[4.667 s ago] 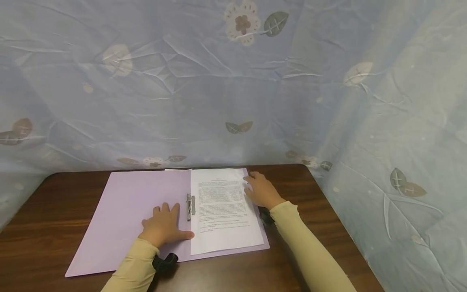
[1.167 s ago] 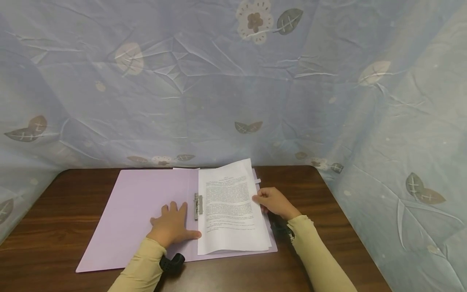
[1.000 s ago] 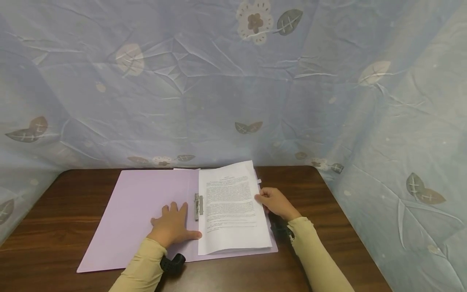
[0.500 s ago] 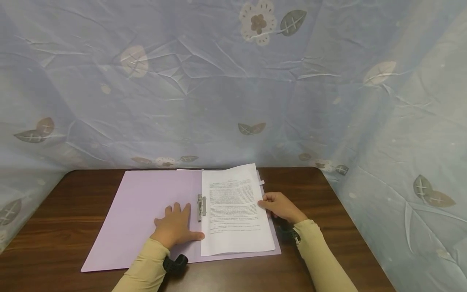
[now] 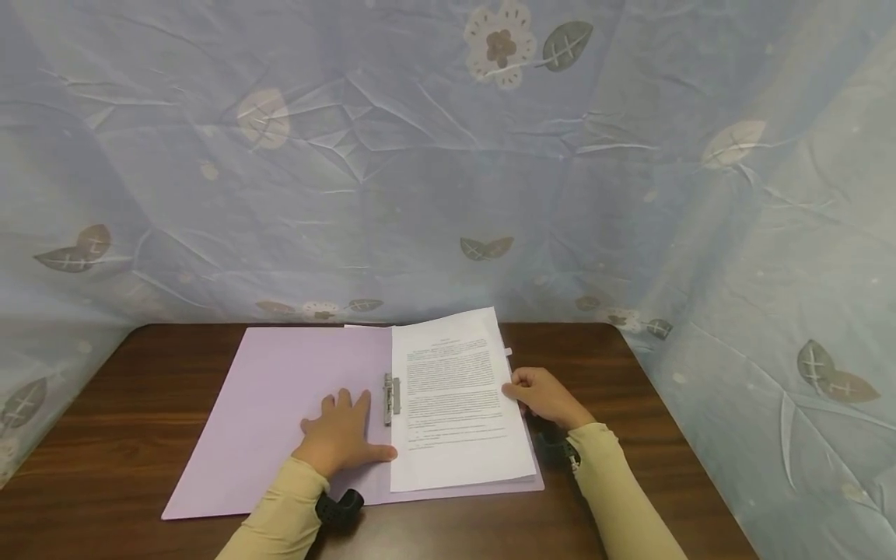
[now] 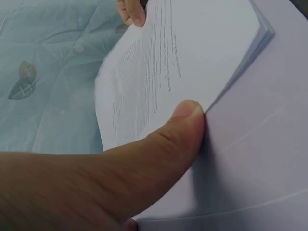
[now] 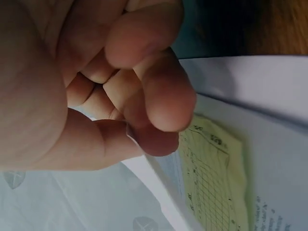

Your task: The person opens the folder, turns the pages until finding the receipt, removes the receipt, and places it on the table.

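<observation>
Pinching paper [image 5: 455,420] by R edge w/ R hand [image 5: 546,395], L hand [image 5: 338,437] splayed, thumb on paper's L edge.

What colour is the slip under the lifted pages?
The slip is pale yellow with dark gridlines, clearest in the right wrist view.

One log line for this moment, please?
left hand: spread on lilac clip folder | right hand: pinches printed paper, edge raised | beneath: yellow gridded slip
</observation>
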Tool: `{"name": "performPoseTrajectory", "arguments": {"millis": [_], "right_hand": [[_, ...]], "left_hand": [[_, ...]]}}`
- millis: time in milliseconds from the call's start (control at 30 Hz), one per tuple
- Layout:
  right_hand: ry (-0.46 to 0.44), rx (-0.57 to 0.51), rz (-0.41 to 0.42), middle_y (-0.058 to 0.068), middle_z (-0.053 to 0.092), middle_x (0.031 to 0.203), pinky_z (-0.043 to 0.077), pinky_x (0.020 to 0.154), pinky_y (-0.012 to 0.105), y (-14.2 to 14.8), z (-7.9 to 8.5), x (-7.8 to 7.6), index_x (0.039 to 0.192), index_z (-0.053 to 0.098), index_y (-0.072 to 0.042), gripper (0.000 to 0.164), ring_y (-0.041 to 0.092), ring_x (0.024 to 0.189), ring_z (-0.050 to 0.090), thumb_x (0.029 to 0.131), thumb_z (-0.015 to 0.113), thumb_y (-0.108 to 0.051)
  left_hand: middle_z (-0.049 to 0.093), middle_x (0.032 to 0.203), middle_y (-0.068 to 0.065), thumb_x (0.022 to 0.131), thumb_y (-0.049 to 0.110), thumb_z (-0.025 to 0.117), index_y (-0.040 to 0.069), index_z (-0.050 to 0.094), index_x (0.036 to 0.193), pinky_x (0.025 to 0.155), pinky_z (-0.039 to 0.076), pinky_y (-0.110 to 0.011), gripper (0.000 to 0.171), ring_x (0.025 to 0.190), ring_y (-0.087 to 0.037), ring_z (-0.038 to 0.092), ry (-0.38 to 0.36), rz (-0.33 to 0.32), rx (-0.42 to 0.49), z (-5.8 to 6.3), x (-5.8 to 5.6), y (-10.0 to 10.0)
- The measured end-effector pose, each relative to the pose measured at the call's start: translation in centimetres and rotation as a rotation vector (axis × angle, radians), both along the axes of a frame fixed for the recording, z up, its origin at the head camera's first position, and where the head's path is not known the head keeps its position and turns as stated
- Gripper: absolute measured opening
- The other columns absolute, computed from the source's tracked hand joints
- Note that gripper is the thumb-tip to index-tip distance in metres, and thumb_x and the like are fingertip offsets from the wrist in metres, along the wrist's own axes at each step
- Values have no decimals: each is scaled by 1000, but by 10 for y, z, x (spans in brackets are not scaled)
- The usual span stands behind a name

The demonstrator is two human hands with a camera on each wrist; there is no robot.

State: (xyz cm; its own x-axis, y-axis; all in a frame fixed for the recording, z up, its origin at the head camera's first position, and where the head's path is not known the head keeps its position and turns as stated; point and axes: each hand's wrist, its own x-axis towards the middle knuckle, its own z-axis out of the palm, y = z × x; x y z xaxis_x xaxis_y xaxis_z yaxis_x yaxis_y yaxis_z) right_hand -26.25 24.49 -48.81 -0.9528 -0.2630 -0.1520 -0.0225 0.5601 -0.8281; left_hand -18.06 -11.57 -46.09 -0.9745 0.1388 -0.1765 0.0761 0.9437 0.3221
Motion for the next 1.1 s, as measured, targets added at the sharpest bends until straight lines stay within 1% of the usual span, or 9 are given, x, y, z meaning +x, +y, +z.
{"name": "performPoseTrajectory", "arguments": {"millis": [133,300,500,633,733,833,900,967,1100], "right_hand": [[7,-5,-13,3,58,68,38,50,27,3,0,0,84,64,-7,17,15,55,46,98,67,-15],[15,16,-15,1,57,68,40,51,27,5,-2,-1,81,61,-7,19,15,56,50,98,66,-12],[19,9,-43,2,53,65,38,52,27,12,-1,-2,80,60,-7,18,16,57,49,97,66,-10],[7,5,-53,3,55,67,38,53,28,15,-1,-3,82,61,-6,17,17,58,50,97,66,-11],[-3,11,-50,4,57,69,40,55,30,18,-1,-4,83,62,-6,17,18,61,52,98,66,-12],[-7,30,-58,4,57,70,41,56,31,20,-2,-4,84,63,-6,16,19,62,53,98,66,-13],[-14,43,-73,5,57,70,41,56,31,22,-2,-4,84,63,-7,16,19,62,54,98,66,-13],[-20,48,-85,5,57,71,42,55,32,24,-1,-4,84,63,-8,16,20,63,54,98,66,-14],[-29,49,-90,6,58,72,43,56,32,25,0,-4,84,62,-7,16,20,64,55,98,66,-14]], "left_hand": [[39,150,-39,68,65,87,-1,48,151,91,37,-84,113,136,-60,37,-12,-6,10,1,1,2],[37,152,-38,70,50,91,-1,50,149,97,33,-84,102,140,-62,33,-16,-23,46,2,0,1],[41,149,-37,75,36,91,-3,55,144,99,41,-76,87,140,-61,34,14,-77,47,1,-3,-4],[43,147,-38,76,31,91,-4,57,141,99,43,-74,81,139,-62,33,23,-87,31,2,-5,-8],[45,146,-36,75,35,92,-2,57,142,101,38,-77,84,138,-61,35,17,-65,12,4,-5,-11],[44,149,-35,72,43,92,0,54,144,102,28,-83,92,139,-62,34,-11,-9,2,5,-5,-12],[41,152,-34,72,45,92,0,52,146,99,26,-86,96,140,-63,31,-38,24,4,5,-5,-12],[40,151,-34,72,45,92,-1,50,147,97,29,-86,97,140,-63,31,-52,42,14,5,-4,-13],[44,147,-34,73,42,92,-2,52,144,89,40,-81,93,136,-63,35,-44,42,26,6,-3,-13]]}}
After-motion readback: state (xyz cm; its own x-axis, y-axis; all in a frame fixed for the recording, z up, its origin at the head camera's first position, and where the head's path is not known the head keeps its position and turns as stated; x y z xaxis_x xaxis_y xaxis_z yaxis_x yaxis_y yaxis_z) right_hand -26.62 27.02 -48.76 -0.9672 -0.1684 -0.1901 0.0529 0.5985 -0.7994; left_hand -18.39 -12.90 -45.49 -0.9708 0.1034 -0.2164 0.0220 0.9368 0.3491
